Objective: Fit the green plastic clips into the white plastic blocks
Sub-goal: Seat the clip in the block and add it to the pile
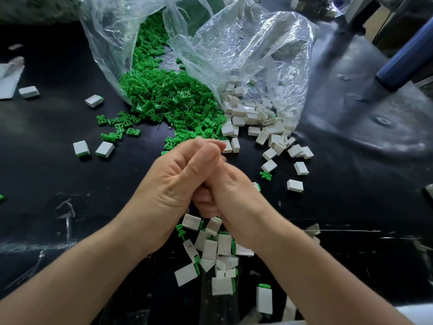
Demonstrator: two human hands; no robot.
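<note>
Left hand (178,181): raised over the middle of the worktop (58,184), fingers curled inward and thumb laid along the top, pressed against the other hand. Whether it holds anything cannot be told.
Right hand (236,195): tucked against and partly under the left hand, with its fingers (203,204) curled into the palm. Anything between them is hidden.
Green clips (168,99): a large heap spilling from the clear plastic bag (234,43) at the far middle of the worktop. A few strays lie toward the left of the heap, and one loose clip (266,175) lies to the right of the hands.
White blocks (255,118): a pile just right of the green heap and touching it, coming out from under the bag, with scattered blocks trailing toward the right edge.
Fitted pieces (218,252): a cluster of white blocks with green showing at their edges, lying below the wrists near the near edge of the worktop.
Other fitted pieces: a pair (92,149) left of the hands and one (94,100) farther back, by the left side of the bag.
Single white block (28,91): near the left edge, well apart from the piles.
Blue cylinder (407,64): at the far right corner, tilted.
</note>
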